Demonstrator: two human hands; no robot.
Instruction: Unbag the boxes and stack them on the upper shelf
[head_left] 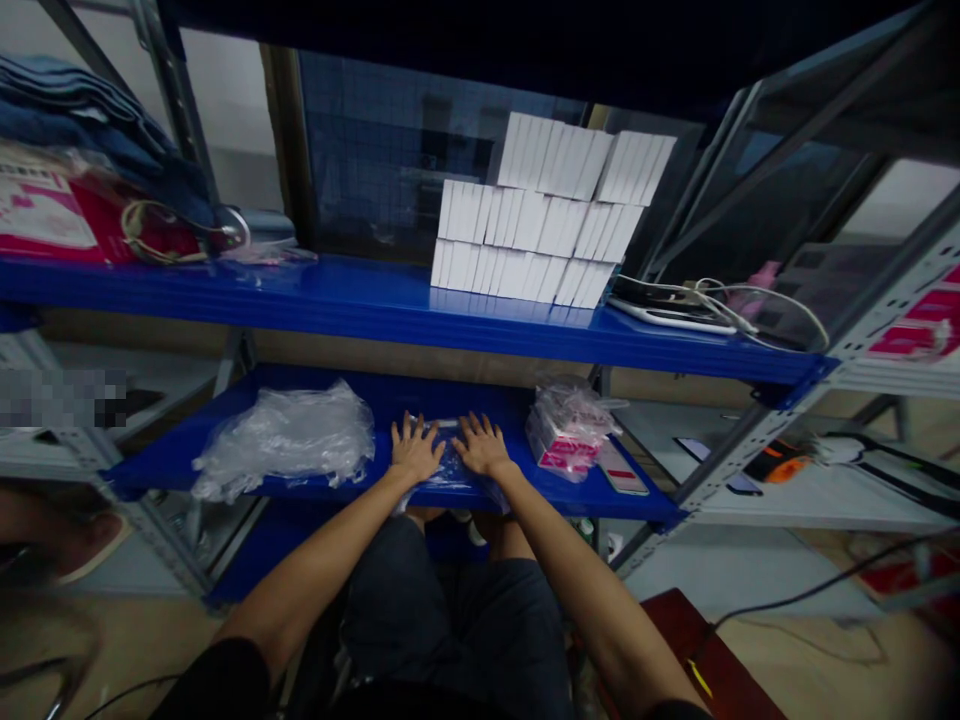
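Both hands rest palm down on a clear plastic bag (448,465) lying on the lower blue shelf (405,395). My left hand (415,452) has its fingers spread over the bag's left side. Opposite it, my right hand (484,447) lies flat with fingers apart on the right side. A loose pile of clear plastic bags (292,435) is to the left of my left hand. Beyond my right hand sits a pink and white box (564,440) with crumpled clear plastic over it. A phone (624,474) lies next to that box.
White boxes (536,215) stand stacked in three rows on the upper blue shelf (360,300). Cables and a tablet-like device (675,312) lie to their right. An orange and black tool (780,462) rests on the right-hand grey shelf. Another person's foot (94,545) shows at far left.
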